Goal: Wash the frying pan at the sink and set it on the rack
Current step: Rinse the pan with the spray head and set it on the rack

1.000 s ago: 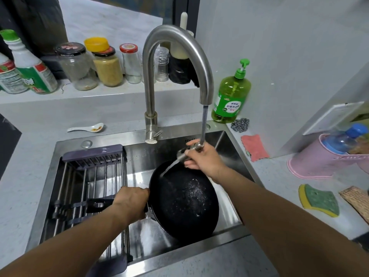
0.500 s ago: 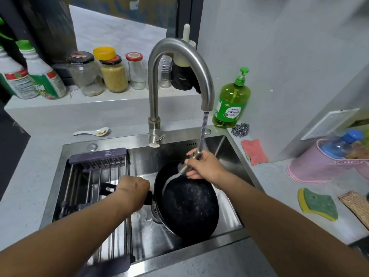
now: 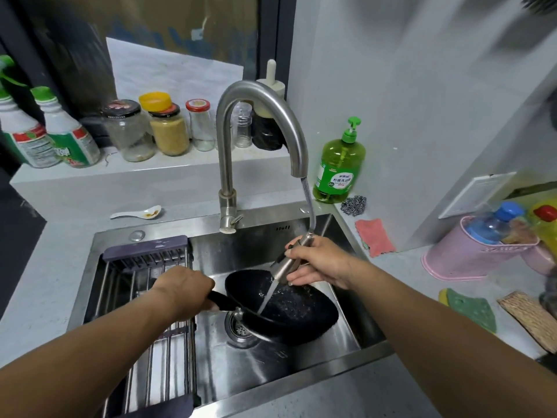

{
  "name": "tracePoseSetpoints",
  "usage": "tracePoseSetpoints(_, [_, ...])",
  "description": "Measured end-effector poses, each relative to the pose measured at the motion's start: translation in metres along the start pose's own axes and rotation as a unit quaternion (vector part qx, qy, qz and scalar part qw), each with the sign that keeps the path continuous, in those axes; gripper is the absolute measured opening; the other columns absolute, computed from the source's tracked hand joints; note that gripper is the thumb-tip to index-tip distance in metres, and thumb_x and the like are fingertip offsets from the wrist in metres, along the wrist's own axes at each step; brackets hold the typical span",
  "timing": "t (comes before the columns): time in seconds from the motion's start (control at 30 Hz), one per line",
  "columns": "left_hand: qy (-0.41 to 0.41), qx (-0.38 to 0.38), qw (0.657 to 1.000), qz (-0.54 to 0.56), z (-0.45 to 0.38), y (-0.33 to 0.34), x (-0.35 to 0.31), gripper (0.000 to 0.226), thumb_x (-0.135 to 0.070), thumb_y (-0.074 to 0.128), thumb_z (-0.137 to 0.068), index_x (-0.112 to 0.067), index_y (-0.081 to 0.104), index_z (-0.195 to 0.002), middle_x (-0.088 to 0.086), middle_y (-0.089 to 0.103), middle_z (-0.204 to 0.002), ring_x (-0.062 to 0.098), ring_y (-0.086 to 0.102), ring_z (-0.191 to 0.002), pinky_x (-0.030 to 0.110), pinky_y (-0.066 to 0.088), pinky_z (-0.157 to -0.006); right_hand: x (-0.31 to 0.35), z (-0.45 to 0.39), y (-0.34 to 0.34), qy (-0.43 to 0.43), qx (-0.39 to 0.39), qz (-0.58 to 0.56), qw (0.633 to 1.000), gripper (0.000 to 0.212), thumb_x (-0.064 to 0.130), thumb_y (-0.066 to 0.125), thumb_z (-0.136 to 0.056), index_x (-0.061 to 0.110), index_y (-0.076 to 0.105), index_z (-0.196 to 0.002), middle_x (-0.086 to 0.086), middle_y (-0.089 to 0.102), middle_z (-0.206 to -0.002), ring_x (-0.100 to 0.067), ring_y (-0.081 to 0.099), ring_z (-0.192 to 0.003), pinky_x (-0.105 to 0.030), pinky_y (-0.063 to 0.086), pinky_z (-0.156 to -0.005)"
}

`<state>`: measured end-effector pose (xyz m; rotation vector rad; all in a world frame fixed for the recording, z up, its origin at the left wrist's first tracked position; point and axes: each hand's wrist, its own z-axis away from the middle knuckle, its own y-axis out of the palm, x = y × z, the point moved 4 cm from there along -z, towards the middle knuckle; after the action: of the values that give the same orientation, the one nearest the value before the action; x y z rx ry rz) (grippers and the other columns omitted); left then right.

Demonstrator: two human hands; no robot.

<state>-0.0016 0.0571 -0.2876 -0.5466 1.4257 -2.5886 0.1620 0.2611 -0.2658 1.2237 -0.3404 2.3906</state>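
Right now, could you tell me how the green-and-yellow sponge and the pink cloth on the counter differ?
The green-and-yellow sponge is thick and two-layered; the pink cloth looks thin and one colour. The sponge lies nearer the front, beside a woven pad; the cloth lies further back, beside the sink rim, below the steel scourer. Both lie flat, untouched.

A home kitchen: steel sink (image 3: 346, 236) with gooseneck faucet (image 3: 256, 116), dish soap (image 3: 339, 167), jars (image 3: 168, 131) on the ledge.

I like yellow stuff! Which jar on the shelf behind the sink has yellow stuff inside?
The jar with the yellow lid on top, second from the left. It is full of yellowish grains; the black-lidded jar and red-lidded jar beside it look nearly empty.
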Motion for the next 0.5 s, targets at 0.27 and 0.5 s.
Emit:
tracePoseSetpoints(0.27, [-0.012, -0.05, 0.998, 0.019, -0.005, -0.031, -0.012, 0.047, -0.063, 0.051, -0.094, -0.02, 0.065, -0.107, 0.0, 0.07, -0.102, 0.022, 0.068, -0.095, 0.032, 0.045, -0.072, 0.035, 0.008, 0.026, -0.055, 0.042, -0.038, 0.997, 0.033, 0.018, 0.07, -0.092, 0.007, 0.058, -0.121, -0.025, 0.074, -0.103, -0.037, 0.075, -0.089, -0.046, 0.061, -0.083])
tracePoseSetpoints(0.5, [-0.046, -0.067, 0.997, -0.018, -0.005, -0.027, -0.036, 0.025, -0.037, 0.062, -0.097, -0.02, 0.065, -0.114, 0.001, 0.073, -0.113, 0.023, 0.07, -0.103, 0.032, 0.049, -0.078, 0.092, 0.022, 0.048, -0.12, 0.077, -0.095, 0.985, 0.027, 0.017, 0.069, -0.093, 0.006, 0.058, -0.115, -0.025, 0.073, -0.099, -0.03, 0.075, -0.072, -0.04, 0.064, -0.068])
